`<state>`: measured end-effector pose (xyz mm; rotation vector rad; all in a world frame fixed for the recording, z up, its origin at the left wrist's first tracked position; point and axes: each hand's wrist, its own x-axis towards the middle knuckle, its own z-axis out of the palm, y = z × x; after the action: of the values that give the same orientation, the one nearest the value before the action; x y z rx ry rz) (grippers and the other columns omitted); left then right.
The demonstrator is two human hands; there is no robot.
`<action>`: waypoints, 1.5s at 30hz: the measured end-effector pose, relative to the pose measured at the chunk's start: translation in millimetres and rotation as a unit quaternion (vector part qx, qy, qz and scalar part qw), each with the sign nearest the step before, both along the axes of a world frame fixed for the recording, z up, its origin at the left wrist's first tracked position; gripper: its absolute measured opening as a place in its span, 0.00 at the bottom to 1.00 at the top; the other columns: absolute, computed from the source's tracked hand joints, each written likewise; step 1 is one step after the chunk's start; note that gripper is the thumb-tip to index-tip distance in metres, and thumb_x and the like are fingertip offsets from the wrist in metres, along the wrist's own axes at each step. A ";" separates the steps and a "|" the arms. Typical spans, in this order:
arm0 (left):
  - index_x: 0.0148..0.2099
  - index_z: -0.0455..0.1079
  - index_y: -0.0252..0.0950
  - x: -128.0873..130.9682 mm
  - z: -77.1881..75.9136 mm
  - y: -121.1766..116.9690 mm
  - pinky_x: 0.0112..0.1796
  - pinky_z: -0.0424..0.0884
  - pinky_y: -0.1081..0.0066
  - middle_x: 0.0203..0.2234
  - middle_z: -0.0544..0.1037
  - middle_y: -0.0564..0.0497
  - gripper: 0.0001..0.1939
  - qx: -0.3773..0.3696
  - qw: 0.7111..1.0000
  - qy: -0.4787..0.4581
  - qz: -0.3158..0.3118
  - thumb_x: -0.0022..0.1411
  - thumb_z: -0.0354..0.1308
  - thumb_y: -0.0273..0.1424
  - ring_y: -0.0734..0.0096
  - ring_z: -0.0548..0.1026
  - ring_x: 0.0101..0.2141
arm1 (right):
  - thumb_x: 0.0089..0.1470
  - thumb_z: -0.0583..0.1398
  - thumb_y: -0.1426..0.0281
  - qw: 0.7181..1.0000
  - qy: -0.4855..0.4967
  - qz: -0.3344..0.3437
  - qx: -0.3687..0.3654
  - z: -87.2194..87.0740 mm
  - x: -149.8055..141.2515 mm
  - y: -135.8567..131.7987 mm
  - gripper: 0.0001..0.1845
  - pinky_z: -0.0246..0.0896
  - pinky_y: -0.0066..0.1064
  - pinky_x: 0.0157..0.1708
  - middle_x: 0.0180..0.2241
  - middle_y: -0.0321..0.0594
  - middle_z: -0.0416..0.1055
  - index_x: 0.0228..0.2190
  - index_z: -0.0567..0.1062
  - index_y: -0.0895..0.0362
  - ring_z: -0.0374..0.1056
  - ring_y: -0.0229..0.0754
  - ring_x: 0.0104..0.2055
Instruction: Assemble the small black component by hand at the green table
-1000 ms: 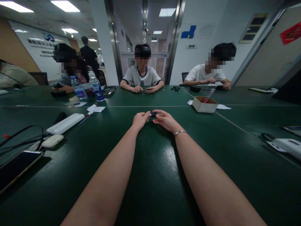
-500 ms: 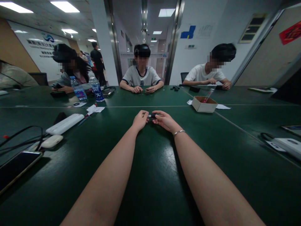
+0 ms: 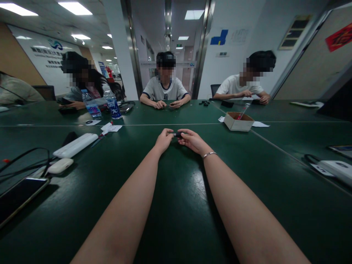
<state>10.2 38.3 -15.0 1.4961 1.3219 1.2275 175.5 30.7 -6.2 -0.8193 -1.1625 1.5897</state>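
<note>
Over the middle of the green table, both hands meet at a small black stick with a silver end (image 3: pixel 178 135), which looks like a USB flash drive. My right hand (image 3: pixel 191 140) is closed on its black part, thumb and fingers pinching it. On the other side, my left hand (image 3: pixel 164 139) pinches at the silver end with thumb and forefinger. Fingers cover part of the stick, so its full shape is hidden. A silver bangle (image 3: pixel 209 154) circles my right wrist.
A small open box (image 3: pixel 238 123) holding a clear tube stands ahead to the right. At left lie a phone (image 3: pixel 20 198), cables and a long white device (image 3: pixel 75 145). Two bottles (image 3: pixel 112 104) stand farther back. Several people sit around the table; another white device (image 3: pixel 337 171) lies at right.
Both hands stay almost in place, and slightly less of the silver end shows between them. The standing person in dark clothes in the background is no longer visible.
</note>
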 end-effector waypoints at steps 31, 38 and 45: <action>0.41 0.69 0.34 1.5 6.9 -7.9 0.25 0.59 0.76 0.23 0.69 0.54 0.08 0.003 0.999 -0.034 -0.001 0.60 0.52 0.27 0.77 0.64 0.22 | 0.59 0.59 0.79 1.000 0.000 0.001 -0.013 3.6 -0.3 -2.3 0.05 0.70 0.25 0.27 0.27 0.41 0.74 0.37 0.75 0.59 0.71 0.36 0.26; 0.42 0.69 0.34 1.7 9.8 -8.3 0.25 0.59 0.76 0.20 0.67 0.56 0.10 -0.006 1.000 -0.030 -0.006 0.59 0.51 0.26 0.76 0.63 0.21 | 0.59 0.58 0.80 1.000 -0.003 0.000 -0.014 5.1 -1.4 -3.0 0.06 0.70 0.24 0.28 0.28 0.41 0.74 0.37 0.74 0.60 0.71 0.36 0.26; 0.41 0.70 0.33 1.6 8.4 -7.6 0.24 0.58 0.76 0.18 0.67 0.55 0.09 -0.002 0.999 -0.038 -0.010 0.61 0.52 0.30 0.76 0.64 0.20 | 0.59 0.59 0.78 1.000 -0.007 0.004 -0.014 4.9 -0.9 -3.2 0.05 0.70 0.26 0.28 0.27 0.41 0.74 0.37 0.74 0.59 0.71 0.37 0.26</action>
<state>11.7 30.7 -6.6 1.4421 1.2547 1.2556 174.6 27.6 -1.3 -0.8469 -1.1576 1.6112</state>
